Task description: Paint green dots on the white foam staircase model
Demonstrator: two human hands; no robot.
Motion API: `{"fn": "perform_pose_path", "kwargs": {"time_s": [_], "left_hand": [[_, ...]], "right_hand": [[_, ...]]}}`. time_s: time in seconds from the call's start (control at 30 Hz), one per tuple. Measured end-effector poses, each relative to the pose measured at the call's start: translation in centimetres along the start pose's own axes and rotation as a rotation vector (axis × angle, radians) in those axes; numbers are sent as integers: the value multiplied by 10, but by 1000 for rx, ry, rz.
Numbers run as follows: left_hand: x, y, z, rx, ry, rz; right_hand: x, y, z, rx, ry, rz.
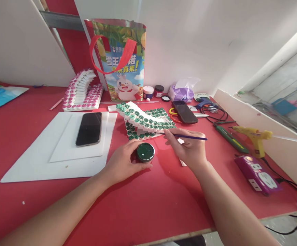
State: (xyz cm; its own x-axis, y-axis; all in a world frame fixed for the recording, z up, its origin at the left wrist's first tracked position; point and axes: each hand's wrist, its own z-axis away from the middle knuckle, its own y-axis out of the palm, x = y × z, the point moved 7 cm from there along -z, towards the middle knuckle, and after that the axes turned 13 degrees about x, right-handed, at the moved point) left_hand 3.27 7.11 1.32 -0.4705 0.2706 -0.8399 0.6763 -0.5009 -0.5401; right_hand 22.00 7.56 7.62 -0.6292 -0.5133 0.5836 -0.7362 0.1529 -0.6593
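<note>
Paint (145,151), dark green and glossy, fills an open jar (147,161) standing on the red counter (138,208). The left hand (120,159) has its grip curled round the jar from the left, fingers behind and thumb in front. The right hand (190,146) grasps a purple brush (193,137) between thumb and fingers, the handle's end pointing right. The brush's tip is at the front edge of the green model (138,120), a curved white piece studded with green rosettes, just behind the jar; whether the two touch, I cannot tell.

Left of the hands, a phone (89,129) lies on stacked white boards (30,160). Behind these stands the pink model (70,97), and beside it a bright bag (125,83) with red handles. Two pots (159,91), a lid (165,98) and a tissue pack (181,93) sit by the wall. A second phone (185,112) rests over scissors (176,118). At far right lie a green tool (230,138), a yellow glue gun (257,138) and a purple box (257,176).
</note>
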Motion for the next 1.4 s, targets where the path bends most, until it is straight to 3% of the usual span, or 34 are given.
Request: {"fn": "perform_pose_path", "kwargs": {"time_s": [0.1, 0.37, 0.53, 0.73, 0.83, 1.03, 1.2, 1.4], "left_hand": [[1, 0, 0, -1, 3, 6], [-1, -1, 0, -1, 0, 12], [-1, -1, -1, 2, -3, 5], [0, -1, 0, 2, -22, -5], [1, 0, 0, 11, -25, 10], [3, 1, -1, 5, -28, 33], [4, 1, -2, -4, -11, 41], [3, 1, -1, 3, -12, 31]], "right_hand": [[-1, -3, 0, 0, 32, -20], [-5, -5, -3, 181, 168, -283], [-5, -8, 0, 205, 214, -224], [30, -7, -2, 281, 35, 32], [43, -6, 6, 251, -108, 131], [30, 1, 26, 82, -217, 202], [16, 5, 25, 85, -189, 145], [17, 7, 24, 72, -210, 175]]}}
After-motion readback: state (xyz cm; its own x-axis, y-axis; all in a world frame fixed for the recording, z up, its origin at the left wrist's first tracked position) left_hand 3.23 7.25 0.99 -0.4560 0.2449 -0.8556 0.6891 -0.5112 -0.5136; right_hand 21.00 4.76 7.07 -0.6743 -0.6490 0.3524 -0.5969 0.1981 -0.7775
